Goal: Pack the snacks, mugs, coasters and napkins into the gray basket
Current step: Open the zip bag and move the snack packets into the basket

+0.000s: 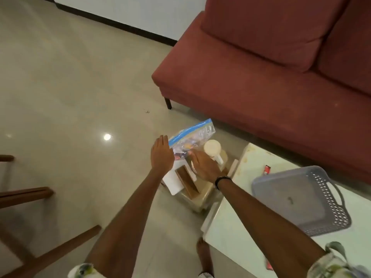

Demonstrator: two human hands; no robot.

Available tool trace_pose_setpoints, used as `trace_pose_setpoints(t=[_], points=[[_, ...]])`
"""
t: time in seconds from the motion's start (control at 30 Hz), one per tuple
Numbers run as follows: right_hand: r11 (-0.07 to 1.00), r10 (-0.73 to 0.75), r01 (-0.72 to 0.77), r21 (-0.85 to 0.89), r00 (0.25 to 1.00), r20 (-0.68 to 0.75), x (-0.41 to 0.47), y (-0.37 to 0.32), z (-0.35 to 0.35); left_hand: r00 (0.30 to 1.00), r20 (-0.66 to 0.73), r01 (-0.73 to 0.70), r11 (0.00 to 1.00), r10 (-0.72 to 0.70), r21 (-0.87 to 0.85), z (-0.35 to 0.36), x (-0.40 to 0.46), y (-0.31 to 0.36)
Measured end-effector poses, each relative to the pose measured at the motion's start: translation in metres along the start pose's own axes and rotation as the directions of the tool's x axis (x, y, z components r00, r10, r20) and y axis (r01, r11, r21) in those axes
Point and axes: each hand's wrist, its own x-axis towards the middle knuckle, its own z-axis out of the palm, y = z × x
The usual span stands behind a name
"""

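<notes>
A clear zip bag of snacks (192, 135) with a blue seal stands on a low beige stool (200, 195). My left hand (161, 155) is flat against the bag's left side, fingers together. My right hand (204, 167) rests at the bag's lower right, fingers spread; whether either hand grips it I cannot tell. A cream mug (213, 150) stands right behind my right hand. Brown wooden coasters (187, 180) lie on edge beside white napkins (173, 182) on the stool. The gray basket (301, 199) sits on the white table (230, 237) to the right, with nothing in it.
A red sofa (271, 77) fills the upper right. A small red packet (267, 169) lies on the table beyond the basket. Wooden chair legs (40, 255) stand at the lower left on the tiled floor. My bare foot (203, 255) is beside the table.
</notes>
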Motion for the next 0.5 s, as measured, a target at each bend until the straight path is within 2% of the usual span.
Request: trace_pose_setpoints(t=[0.23,0.37,0.5], points=[[0.963,0.135,-0.138,0.23,0.99,0.028,0.018,-0.011,0.018,0.997,0.051,-0.052,0.999,0.052,-0.002,0.01,0.037,-0.014],[0.961,0.143,-0.147,0.233,0.989,0.034,0.018,-0.012,0.018,0.999,0.023,0.032,0.982,-0.028,-0.187,0.005,0.047,-0.01],[0.937,0.134,-0.124,0.328,0.991,-0.006,0.014,-0.026,0.002,0.997,-0.074,-0.001,0.969,-0.018,-0.247,-0.026,0.061,0.003]])
